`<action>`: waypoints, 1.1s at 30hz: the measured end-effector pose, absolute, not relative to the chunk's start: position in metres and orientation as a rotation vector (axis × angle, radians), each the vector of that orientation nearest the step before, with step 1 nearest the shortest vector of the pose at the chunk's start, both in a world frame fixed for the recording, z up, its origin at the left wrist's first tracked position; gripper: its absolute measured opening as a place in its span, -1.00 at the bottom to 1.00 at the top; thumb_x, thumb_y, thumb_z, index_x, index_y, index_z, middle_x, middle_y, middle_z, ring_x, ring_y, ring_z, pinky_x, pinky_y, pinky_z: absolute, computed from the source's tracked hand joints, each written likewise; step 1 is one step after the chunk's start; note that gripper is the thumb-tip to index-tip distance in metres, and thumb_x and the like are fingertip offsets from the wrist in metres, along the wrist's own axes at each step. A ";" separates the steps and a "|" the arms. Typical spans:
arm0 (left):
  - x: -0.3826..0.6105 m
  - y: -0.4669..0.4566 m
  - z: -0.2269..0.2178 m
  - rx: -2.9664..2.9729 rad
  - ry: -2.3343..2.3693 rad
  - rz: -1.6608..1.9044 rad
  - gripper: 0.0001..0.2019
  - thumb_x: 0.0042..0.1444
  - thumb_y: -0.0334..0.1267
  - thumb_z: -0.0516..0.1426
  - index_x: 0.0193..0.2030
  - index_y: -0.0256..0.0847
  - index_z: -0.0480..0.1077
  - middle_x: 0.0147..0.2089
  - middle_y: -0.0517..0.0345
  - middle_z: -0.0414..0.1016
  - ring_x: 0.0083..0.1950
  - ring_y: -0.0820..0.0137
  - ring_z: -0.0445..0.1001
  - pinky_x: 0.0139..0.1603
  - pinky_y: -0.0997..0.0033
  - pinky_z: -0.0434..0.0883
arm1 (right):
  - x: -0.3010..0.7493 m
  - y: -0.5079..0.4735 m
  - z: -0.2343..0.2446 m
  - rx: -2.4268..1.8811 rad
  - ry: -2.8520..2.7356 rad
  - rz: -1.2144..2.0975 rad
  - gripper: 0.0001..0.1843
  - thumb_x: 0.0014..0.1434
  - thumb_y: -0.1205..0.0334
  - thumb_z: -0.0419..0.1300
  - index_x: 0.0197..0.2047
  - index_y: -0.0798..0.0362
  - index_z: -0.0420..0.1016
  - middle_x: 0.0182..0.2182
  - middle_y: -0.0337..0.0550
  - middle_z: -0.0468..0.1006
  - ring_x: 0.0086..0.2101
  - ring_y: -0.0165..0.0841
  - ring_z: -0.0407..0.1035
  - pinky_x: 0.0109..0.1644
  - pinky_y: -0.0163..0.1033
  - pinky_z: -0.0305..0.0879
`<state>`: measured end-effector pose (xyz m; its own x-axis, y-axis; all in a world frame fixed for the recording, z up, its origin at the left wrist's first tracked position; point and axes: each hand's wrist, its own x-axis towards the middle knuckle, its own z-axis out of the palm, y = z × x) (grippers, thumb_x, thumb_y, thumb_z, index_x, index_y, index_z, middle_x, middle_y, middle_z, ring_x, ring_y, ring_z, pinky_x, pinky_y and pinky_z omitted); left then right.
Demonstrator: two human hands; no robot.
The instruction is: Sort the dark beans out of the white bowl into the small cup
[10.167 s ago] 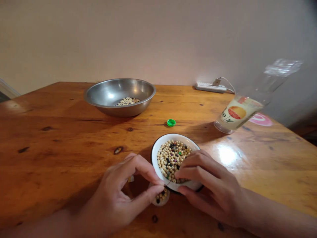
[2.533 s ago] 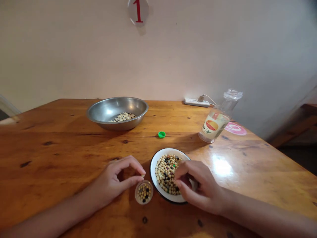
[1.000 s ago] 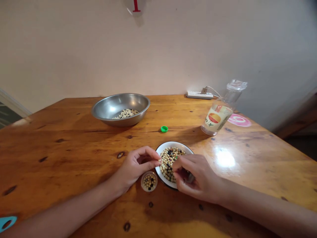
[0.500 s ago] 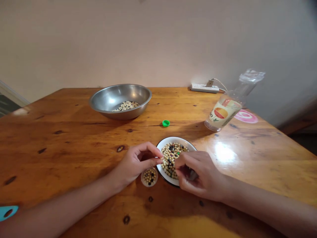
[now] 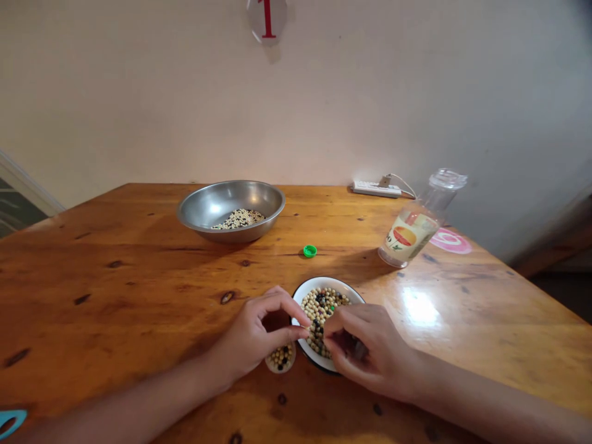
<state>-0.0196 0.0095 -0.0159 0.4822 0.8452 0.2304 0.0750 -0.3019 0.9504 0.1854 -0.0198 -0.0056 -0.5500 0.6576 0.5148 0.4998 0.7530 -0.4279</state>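
Observation:
A white bowl with a dark rim [image 5: 309, 288] sits near me on the wooden table [image 5: 139, 290], filled with pale wooden beads and a few dark and coloured ones. My left hand [image 5: 256, 336] pinches thumb and forefinger together at the bowl's left rim, over a small clear cup of beads [image 5: 280, 359]. My right hand [image 5: 367, 351] is curled over the bowl's near right side, its fingertips pinched close to those of the left. What the fingertips hold is too small to make out.
A steel bowl [image 5: 231, 209] with more beads stands at the back left. A green bottle cap [image 5: 309, 250] lies mid-table. A clear labelled bottle [image 5: 416, 222] stands at the right, with a pink sticker [image 5: 449, 240] and a white power strip [image 5: 374, 188] behind it.
My hands have stayed pinched together at the bowl's rim. The view has tilted up, so a red number on the wall shows again.

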 end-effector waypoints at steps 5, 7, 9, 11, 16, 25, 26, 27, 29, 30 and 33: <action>-0.020 0.008 -0.015 1.833 0.756 0.972 -0.89 -0.02 -0.23 0.28 -0.41 -0.23 0.50 -0.37 0.11 0.49 -0.26 0.38 0.41 -0.16 0.40 0.32 | 0.187 -0.020 -0.006 -0.845 -2.278 0.319 -0.94 0.15 0.34 0.09 -0.37 0.05 0.33 -0.59 -0.32 0.41 -0.59 -0.51 0.24 -0.48 -0.41 0.09; -0.019 0.008 -0.015 1.847 0.748 0.983 -0.88 -0.02 -0.23 0.28 -0.43 -0.23 0.49 -0.38 0.11 0.49 -0.28 0.39 0.40 -0.18 0.40 0.32 | 0.187 -0.020 -0.006 -0.835 -2.271 0.325 -0.94 0.16 0.34 0.09 -0.36 0.04 0.33 -0.60 -0.32 0.41 -0.59 -0.51 0.25 -0.48 -0.41 0.10; -0.018 0.008 -0.014 1.858 0.730 0.996 -0.87 -0.03 -0.24 0.29 -0.46 -0.23 0.47 -0.40 0.11 0.49 -0.29 0.39 0.40 -0.21 0.42 0.32 | 0.188 -0.019 -0.006 -0.823 -2.267 0.331 -0.95 0.17 0.34 0.09 -0.34 0.04 0.34 -0.60 -0.32 0.41 -0.59 -0.50 0.25 -0.48 -0.40 0.10; -0.018 0.008 -0.013 1.882 0.702 1.008 -0.85 -0.04 -0.25 0.29 -0.49 -0.24 0.44 -0.42 0.12 0.49 -0.30 0.40 0.40 -0.22 0.42 0.32 | 0.188 -0.019 -0.007 -0.815 -2.264 0.343 -0.96 0.17 0.34 0.10 -0.31 0.04 0.35 -0.58 -0.31 0.43 -0.58 -0.50 0.26 -0.48 -0.40 0.11; -0.017 0.006 -0.009 1.980 0.701 1.007 -0.82 -0.04 -0.28 0.30 -0.53 -0.25 0.39 -0.42 0.13 0.48 -0.30 0.40 0.40 -0.23 0.42 0.31 | 0.189 -0.018 -0.008 -0.794 -2.269 0.313 -0.88 0.18 0.34 0.11 -0.18 0.01 0.39 -0.55 -0.31 0.43 -0.55 -0.49 0.26 -0.46 -0.38 0.10; -0.018 0.000 -0.004 2.243 0.880 1.064 -0.97 -0.03 -0.28 0.28 -0.45 -0.12 0.54 -0.30 0.13 0.50 -0.24 0.35 0.40 -0.16 0.37 0.29 | 0.191 -0.018 -0.008 -0.784 -2.296 0.243 -0.90 0.22 0.32 0.09 -0.27 0.05 0.44 -0.47 -0.20 0.47 -0.50 -0.46 0.31 -0.45 -0.35 0.17; -0.018 0.000 -0.003 2.259 0.879 1.073 -0.98 -0.01 -0.30 0.27 -0.43 -0.11 0.54 -0.31 0.13 0.51 -0.25 0.36 0.39 -0.16 0.37 0.29 | 0.192 -0.019 -0.008 -0.779 -2.281 0.233 -0.90 0.22 0.32 0.09 -0.24 0.05 0.44 -0.46 -0.19 0.48 -0.49 -0.45 0.33 -0.44 -0.36 0.19; -0.018 0.000 -0.003 2.271 0.873 1.078 -0.97 0.01 -0.32 0.26 -0.41 -0.11 0.54 -0.32 0.14 0.51 -0.25 0.37 0.39 -0.17 0.38 0.29 | 0.192 -0.019 -0.009 -0.772 -2.271 0.228 -0.89 0.21 0.32 0.09 -0.21 0.05 0.44 -0.44 -0.18 0.49 -0.47 -0.45 0.34 -0.43 -0.36 0.21; -0.017 -0.001 -0.003 2.283 0.870 1.081 -0.96 0.02 -0.35 0.24 -0.40 -0.13 0.53 -0.34 0.15 0.52 -0.27 0.38 0.39 -0.18 0.39 0.29 | 0.192 -0.019 -0.010 -0.748 -2.266 0.236 -0.87 0.21 0.33 0.10 -0.18 0.05 0.44 -0.41 -0.17 0.51 -0.44 -0.44 0.36 -0.40 -0.36 0.23; -0.017 -0.001 -0.003 2.283 0.873 1.081 -0.96 0.02 -0.35 0.24 -0.41 -0.14 0.52 -0.35 0.15 0.52 -0.27 0.38 0.39 -0.18 0.38 0.28 | 0.192 -0.019 -0.010 -0.737 -2.267 0.243 -0.88 0.21 0.33 0.10 -0.20 0.05 0.45 -0.42 -0.17 0.51 -0.45 -0.45 0.36 -0.39 -0.35 0.23; -0.018 -0.002 -0.002 2.287 0.868 1.084 -0.95 0.01 -0.36 0.24 -0.44 -0.17 0.49 -0.36 0.15 0.50 -0.27 0.39 0.40 -0.16 0.37 0.27 | 0.191 -0.018 -0.011 -0.733 -2.250 0.249 -0.92 0.19 0.29 0.14 -0.32 0.06 0.44 -0.47 -0.21 0.49 -0.47 -0.46 0.33 -0.39 -0.34 0.20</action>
